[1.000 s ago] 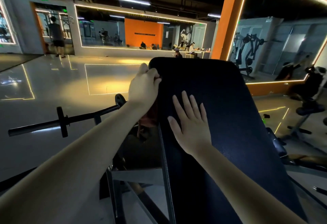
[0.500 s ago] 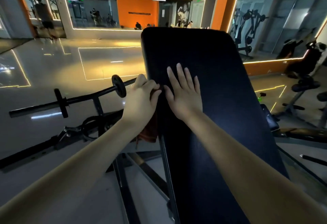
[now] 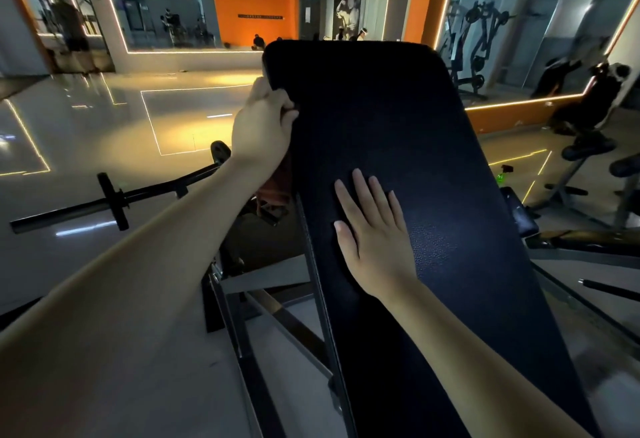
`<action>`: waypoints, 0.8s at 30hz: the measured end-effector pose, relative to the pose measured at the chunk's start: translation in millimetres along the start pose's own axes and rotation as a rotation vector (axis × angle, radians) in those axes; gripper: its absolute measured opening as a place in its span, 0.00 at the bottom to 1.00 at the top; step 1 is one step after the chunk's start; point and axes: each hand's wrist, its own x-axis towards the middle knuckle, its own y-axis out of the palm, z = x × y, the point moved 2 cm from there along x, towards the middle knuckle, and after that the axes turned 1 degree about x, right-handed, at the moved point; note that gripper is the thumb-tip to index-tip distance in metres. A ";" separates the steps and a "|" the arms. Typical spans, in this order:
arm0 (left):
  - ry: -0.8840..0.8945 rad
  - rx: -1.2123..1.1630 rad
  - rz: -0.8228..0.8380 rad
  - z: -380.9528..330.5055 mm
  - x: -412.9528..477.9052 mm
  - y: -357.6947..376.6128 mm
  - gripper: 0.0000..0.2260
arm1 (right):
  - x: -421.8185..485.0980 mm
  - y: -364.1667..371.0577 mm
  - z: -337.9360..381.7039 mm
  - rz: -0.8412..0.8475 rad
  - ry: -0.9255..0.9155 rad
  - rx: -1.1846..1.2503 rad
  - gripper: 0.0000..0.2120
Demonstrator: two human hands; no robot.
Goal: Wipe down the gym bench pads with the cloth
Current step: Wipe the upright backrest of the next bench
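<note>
1. Up at the top-left corner of the bench, about 11 o'clock in the view, the left hand has its fingers curled tight onto the left edge of the long black pebbled-vinyl back pad.
2. The rust-red cloth is bunched under that hand, with a fold hanging below the wrist along the pad's side. So the cloth is on the edge, not on the face.
3. The right hand, around 5 o'clock, lies flat on the pad face with its fingers straight and a bit spread. It holds nothing. Looks like it's just bracing the pad.
4. Progress, honestly: there are no damp streaks or sheen lines on the vinyl, so I can't tell how much of the face has been wiped. My guess is mid-job, working the left side edge.
5. Probably left to do: that edge down toward 6 o'clock, the right edge at 2 o'clock, and any seat pad, which I can't make out here.
6. Other stuff: a black steel bar with a collar at 9 o'clock, and the grey steel bench frame under the pad at 7 o'clock.
</note>
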 end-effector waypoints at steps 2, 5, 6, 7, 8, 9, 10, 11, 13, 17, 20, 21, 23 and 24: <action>-0.019 -0.015 0.002 -2.0 -6.3 -0.1 0.09 | -1.0 -0.4 -0.4 0.016 0.008 -0.008 0.26; -0.022 -0.053 0.006 -10.2 -34.1 -2.3 0.09 | -0.6 0.4 0.3 0.027 0.020 -0.011 0.26; -0.010 -0.068 0.008 -14.0 -47.6 -4.1 0.08 | -0.5 0.3 0.9 0.022 0.021 -0.004 0.26; 0.004 -0.082 0.017 -18.7 -62.7 -6.2 0.08 | -0.6 -0.4 1.2 0.012 0.021 0.007 0.26; 0.014 -0.094 0.032 -23.9 -79.3 -8.3 0.07 | -1.2 -1.0 1.7 0.005 0.023 0.021 0.26; 0.026 -0.108 0.050 -29.5 -96.6 -9.6 0.06 | -2.5 -1.5 1.9 0.003 0.028 0.039 0.26; 0.049 -0.120 0.068 -35.3 -114.4 -10.8 0.05 | -5.0 -1.5 2.0 0.004 0.034 0.058 0.26; 0.078 -0.130 0.081 -40.5 -131.7 -11.7 0.04 | -9.3 -1.6 2.3 0.001 0.038 0.075 0.26; 0.136 -0.144 0.102 -47.4 -160.5 -13.2 0.04 | -21.5 -1.6 3.2 -0.021 0.034 0.090 0.26; 0.351 -0.004 0.118 -49.1 -168.0 -14.3 0.09 | -47.8 -0.6 1.1 -0.018 0.018 0.082 0.26; 0.366 0.080 0.103 -42.6 -137.5 -12.0 0.10 | -60.0 -0.6 0.4 0.022 0.026 0.017 0.26; 0.330 0.091 0.094 -39.8 -125.3 -10.9 0.09 | -63.0 -1.1 0.8 0.031 0.028 0.013 0.26; 0.227 0.080 0.072 -37.3 -103.5 -8.3 0.04 | -69.4 -2.6 0.6 0.035 0.025 0.030 0.25; 0.160 0.066 0.062 -37.3 -95.1 -7.1 0.04 | -73.5 -3.2 0.3 0.033 0.020 0.037 0.25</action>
